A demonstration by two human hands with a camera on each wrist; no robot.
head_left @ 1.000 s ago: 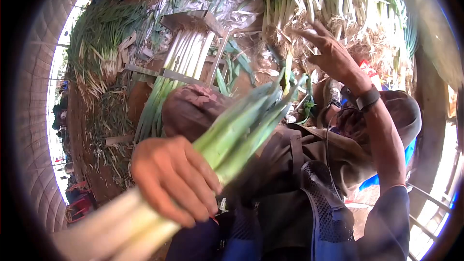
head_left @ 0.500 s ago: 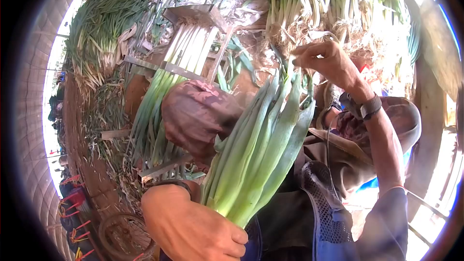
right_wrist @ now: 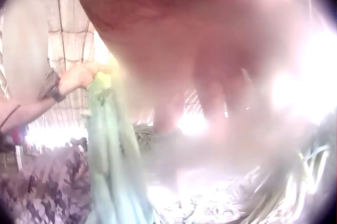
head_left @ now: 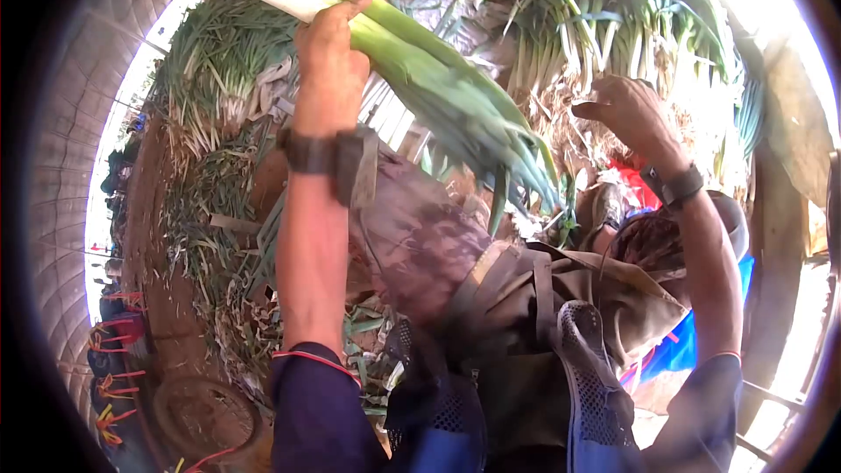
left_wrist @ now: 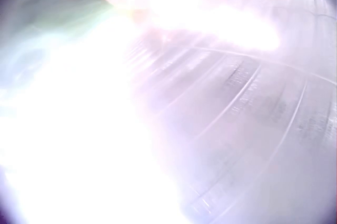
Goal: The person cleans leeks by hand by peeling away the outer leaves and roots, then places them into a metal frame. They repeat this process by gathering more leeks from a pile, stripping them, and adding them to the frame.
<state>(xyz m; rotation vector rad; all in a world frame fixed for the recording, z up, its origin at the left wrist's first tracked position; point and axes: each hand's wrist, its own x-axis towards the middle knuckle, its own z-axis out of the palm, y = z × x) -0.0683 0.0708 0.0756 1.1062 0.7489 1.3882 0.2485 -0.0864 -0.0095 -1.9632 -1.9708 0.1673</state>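
Note:
My left hand [head_left: 333,61] is raised and grips a small bunch of leeks [head_left: 438,92] where the white stalks turn green. The white ends point to the upper left, and the leaves hang down to the right. My right hand [head_left: 626,118] is held up to the right of the leaf tips, fingers loosely bent and holding nothing. In the right wrist view the right hand [right_wrist: 195,50] is blurred and close, with the hanging leaves [right_wrist: 108,150] beside it and the left hand [right_wrist: 79,77] behind. Glare washes out most of the left wrist view.
Rooted leeks [head_left: 622,44] stand piled at the back right; another pile [head_left: 228,70] lies at the back left. Trimmed leaves [head_left: 219,280] litter the ground on the left. More white stalks [head_left: 385,109] show partly behind the held bunch. My bent knee [head_left: 429,245] is below it.
My left hand has swung the leeks from low near my lap up and forward, so the white ends now point up left. The right hand has shifted slightly right, its fingers less tightly closed.

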